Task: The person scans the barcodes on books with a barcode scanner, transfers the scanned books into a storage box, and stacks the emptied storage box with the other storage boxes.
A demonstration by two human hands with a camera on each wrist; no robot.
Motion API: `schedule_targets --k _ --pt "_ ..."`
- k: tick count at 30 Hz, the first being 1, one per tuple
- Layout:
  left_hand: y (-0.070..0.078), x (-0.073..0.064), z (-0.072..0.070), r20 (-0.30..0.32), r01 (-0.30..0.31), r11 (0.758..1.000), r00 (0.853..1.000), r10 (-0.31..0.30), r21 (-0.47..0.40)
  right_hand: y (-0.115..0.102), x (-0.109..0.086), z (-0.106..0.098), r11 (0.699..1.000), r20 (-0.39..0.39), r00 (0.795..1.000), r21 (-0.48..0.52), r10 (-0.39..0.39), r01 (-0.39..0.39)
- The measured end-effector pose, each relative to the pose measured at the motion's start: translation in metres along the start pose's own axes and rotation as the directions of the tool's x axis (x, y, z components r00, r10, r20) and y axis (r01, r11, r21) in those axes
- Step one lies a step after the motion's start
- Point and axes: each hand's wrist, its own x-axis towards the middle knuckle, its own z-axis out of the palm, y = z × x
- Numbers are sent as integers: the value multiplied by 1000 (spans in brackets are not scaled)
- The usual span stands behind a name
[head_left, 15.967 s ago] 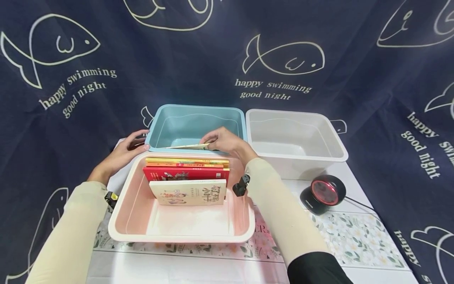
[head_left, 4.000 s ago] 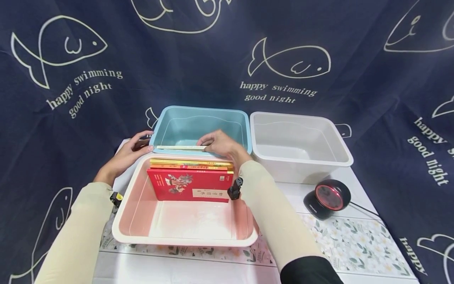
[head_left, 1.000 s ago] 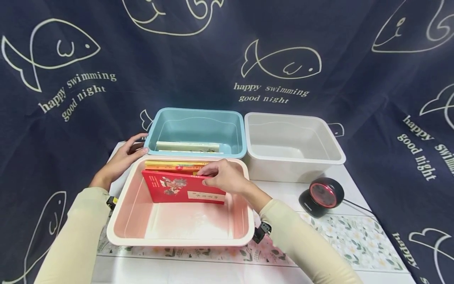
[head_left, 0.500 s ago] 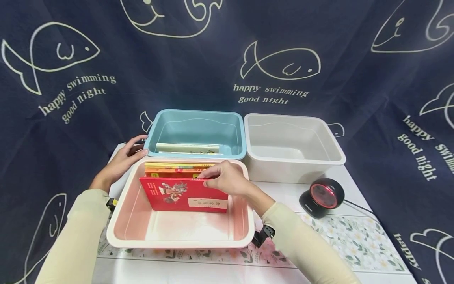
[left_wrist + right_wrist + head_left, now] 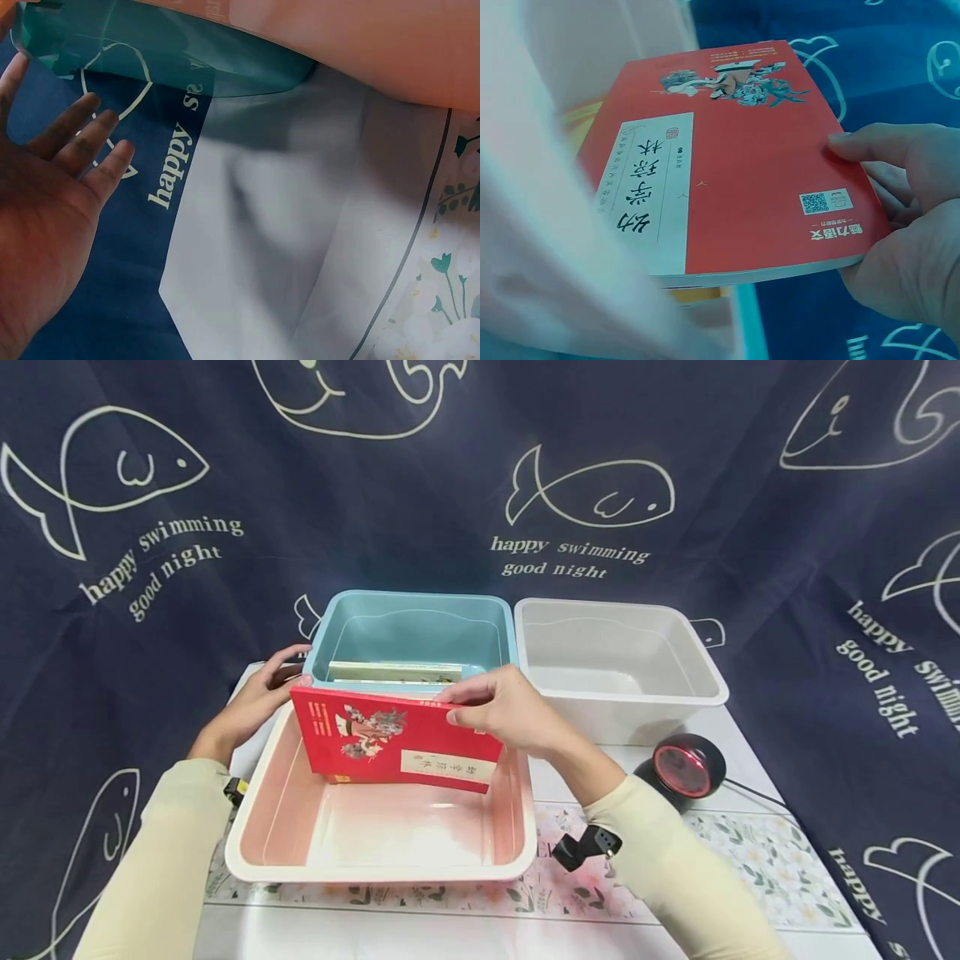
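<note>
My right hand (image 5: 517,710) pinches the spine edge of a red book (image 5: 382,739), thumb on the front cover. The book is lifted partly out of the pink bin (image 5: 390,872) and hides the yellow and orange books behind it in the head view. In the right wrist view the red book (image 5: 742,165) shows its title panel and a QR code near the thumb. My left hand (image 5: 258,702) rests at the left corner of the blue bin (image 5: 420,597), fingers spread. Cream-edged books (image 5: 397,672) lie along the blue bin's near side.
To the right of the blue bin stands a white bin (image 5: 622,697). A black desktop scanner (image 5: 684,770) with a red-lit face and a cable sits right of the pink bin. A dark fish-patterned cloth (image 5: 420,510) hangs behind.
Earlier, a cream-coloured book stood in front in the pink bin; cream-edged books now show in the blue bin. My right hand has raised the red book. My left hand has stayed put.
</note>
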Motion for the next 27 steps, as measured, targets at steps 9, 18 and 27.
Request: schedule_targets --k 9,18,27 --pt "-2 2 1 -8 -9 1000 1000 9 18 -37 -13 -33 998 -41 999 -44 35 -36" --pt "-3 4 -3 1 29 999 1000 -29 18 -70 -35 -67 995 -145 989 -99 2 -17" --pt "0 3 0 -2 0 1000 1000 0 -14 -79 -76 -97 979 -285 957 -175 50 -103"
